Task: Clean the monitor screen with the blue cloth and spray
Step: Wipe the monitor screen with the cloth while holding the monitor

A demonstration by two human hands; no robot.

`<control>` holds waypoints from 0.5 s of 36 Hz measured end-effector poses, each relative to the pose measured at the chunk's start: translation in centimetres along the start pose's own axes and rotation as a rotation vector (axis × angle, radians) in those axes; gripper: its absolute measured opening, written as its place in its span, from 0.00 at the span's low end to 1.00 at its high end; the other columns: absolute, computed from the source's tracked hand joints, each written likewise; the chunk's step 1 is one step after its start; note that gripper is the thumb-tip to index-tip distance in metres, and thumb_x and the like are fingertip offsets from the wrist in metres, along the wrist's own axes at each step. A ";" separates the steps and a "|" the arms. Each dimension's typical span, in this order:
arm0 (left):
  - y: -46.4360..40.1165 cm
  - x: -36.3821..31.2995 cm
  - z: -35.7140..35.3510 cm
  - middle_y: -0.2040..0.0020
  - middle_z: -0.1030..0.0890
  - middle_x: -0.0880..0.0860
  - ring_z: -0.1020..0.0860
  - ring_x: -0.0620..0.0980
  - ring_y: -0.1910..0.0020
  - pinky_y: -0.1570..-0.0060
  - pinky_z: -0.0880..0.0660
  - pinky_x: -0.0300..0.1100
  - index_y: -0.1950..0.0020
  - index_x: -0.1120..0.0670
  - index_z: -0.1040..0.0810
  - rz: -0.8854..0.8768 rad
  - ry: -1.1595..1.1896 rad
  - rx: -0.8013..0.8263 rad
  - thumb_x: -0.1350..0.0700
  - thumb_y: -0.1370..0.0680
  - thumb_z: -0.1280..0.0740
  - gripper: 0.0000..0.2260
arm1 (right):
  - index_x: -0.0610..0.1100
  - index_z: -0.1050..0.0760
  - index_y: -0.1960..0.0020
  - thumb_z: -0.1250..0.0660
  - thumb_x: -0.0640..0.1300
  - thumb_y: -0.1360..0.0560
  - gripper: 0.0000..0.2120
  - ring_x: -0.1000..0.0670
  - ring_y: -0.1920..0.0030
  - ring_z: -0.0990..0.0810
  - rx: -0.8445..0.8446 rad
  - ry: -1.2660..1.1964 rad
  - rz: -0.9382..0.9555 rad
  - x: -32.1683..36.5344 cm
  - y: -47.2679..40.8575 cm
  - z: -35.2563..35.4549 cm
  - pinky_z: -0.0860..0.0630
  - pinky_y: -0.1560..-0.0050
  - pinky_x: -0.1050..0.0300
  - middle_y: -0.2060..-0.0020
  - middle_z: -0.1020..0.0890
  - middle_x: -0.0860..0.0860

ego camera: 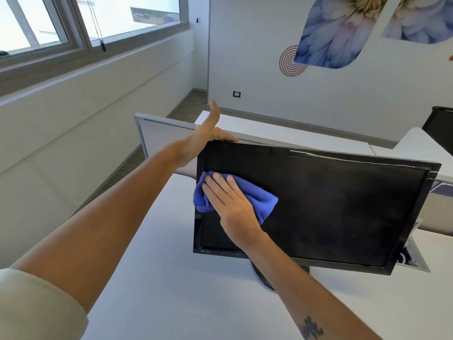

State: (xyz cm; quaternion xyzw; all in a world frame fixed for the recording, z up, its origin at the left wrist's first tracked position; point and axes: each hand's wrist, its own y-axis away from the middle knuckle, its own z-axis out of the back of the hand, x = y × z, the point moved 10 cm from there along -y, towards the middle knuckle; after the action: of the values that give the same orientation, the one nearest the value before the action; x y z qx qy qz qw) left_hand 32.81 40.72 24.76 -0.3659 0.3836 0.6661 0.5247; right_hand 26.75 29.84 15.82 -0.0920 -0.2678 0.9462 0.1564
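A black monitor (331, 207) stands on the white desk (159, 278), its dark screen tilted toward me. My left hand (206, 138) grips the monitor's top left corner, fingers behind the frame and thumb raised. My right hand (230, 200) lies flat on the blue cloth (259, 200) and presses it against the left part of the screen. The cloth is bunched, reaching the left bezel. The monitor's round base (259, 276) shows partly under my right forearm. No spray bottle is in view.
A low desk divider (166, 133) stands behind the monitor. More white desk surfaces (282, 133) lie beyond it, and a dark chair back (438, 128) is at the far right. A windowed wall (73, 69) runs along the left. An open cable hatch (411, 256) sits behind the monitor's right edge.
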 end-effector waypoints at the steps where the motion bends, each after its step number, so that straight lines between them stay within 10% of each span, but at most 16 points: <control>1: 0.0 0.1 0.0 0.24 0.22 0.51 0.31 0.52 0.23 0.16 0.54 0.58 0.30 0.47 0.16 0.003 -0.005 -0.004 0.31 0.20 0.74 0.50 | 0.36 0.26 0.24 0.60 0.38 0.12 0.28 0.41 0.21 0.30 0.026 0.023 0.015 0.5 1.0 -0.6 0.37 0.18 0.44 0.24 0.25 0.42; 13: -0.3 0.7 -0.3 0.22 0.24 0.47 0.38 0.48 0.18 0.17 0.63 0.57 0.35 0.43 0.14 0.016 0.019 0.002 0.23 0.27 0.72 0.52 | 0.42 0.27 0.22 0.41 0.40 0.16 0.23 0.46 0.18 0.36 0.374 0.073 0.165 5.1 11.7 -7.8 0.50 0.15 0.51 0.21 0.28 0.47; 18: -0.4 1.2 0.0 0.16 0.34 0.49 0.61 0.54 0.13 0.21 0.73 0.65 0.33 0.41 0.15 0.037 -0.065 -0.107 0.21 0.31 0.70 0.53 | 0.48 0.36 0.17 0.73 0.46 0.19 0.39 0.52 0.16 0.43 0.384 0.147 0.090 5.5 13.1 -7.7 0.59 0.16 0.57 0.18 0.34 0.55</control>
State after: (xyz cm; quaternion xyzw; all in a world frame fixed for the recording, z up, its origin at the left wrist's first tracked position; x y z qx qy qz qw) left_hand 33.03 41.32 23.64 -0.3642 0.3369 0.7068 0.5042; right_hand 20.34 24.82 1.81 -0.1413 -0.0658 0.9767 0.1477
